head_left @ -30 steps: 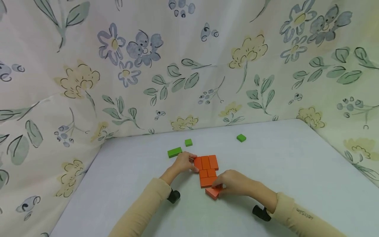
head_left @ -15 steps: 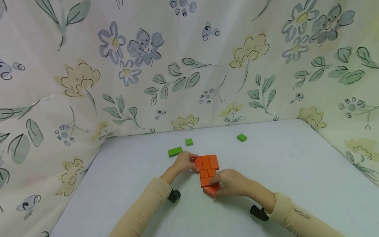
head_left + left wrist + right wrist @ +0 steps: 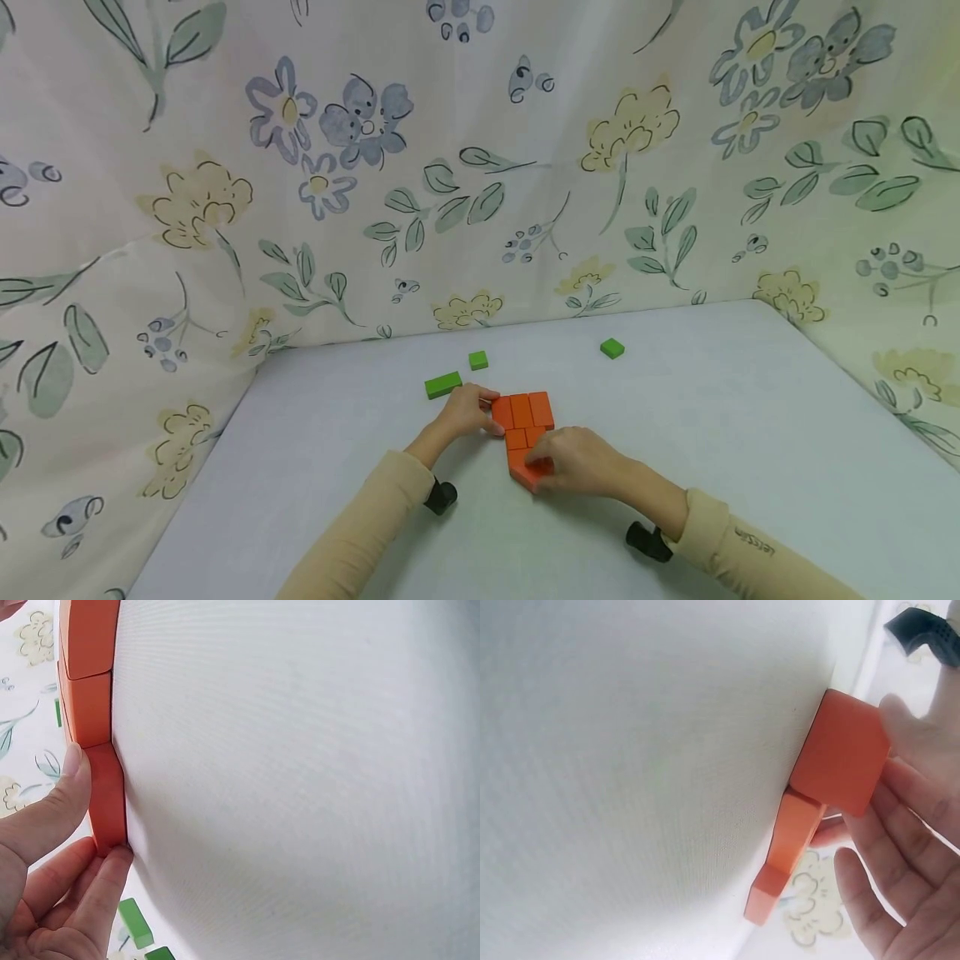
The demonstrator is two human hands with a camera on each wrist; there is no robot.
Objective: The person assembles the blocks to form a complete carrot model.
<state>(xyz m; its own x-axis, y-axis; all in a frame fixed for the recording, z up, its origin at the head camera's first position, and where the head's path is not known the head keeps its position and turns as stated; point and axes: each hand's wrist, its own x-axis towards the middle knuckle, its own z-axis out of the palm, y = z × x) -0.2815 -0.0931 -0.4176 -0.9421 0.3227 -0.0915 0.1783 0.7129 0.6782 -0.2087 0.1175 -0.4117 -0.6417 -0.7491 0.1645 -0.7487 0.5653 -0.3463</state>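
White tabletop [image 3: 712, 400] runs beneath everything; nearest are two beige sleeves [image 3: 367, 525], with two black wrist devices [image 3: 440, 497], one at each wrist; the right hand [image 3: 581, 462] pinches the nearest orange block [image 3: 522, 473] at the near end of the cluster, its thumb and bent fingers narrowed about it; that hand hides part of this end, so whether one piece or two lies there I cannot tell; beyond it sit two small orange blocks [image 3: 516, 439], side by side; against them stands a row of three more, whose left orange block [image 3: 502, 414] the left hand [image 3: 461, 412] pinches between thumb and fingertips; farther off lie three green blocks, one long green block [image 3: 443, 385] just beyond the left hand, one small green block [image 3: 477, 360] near that, and one green block [image 3: 612, 348] well apart to the right; behind hangs one floral cloth [image 3: 450, 125].
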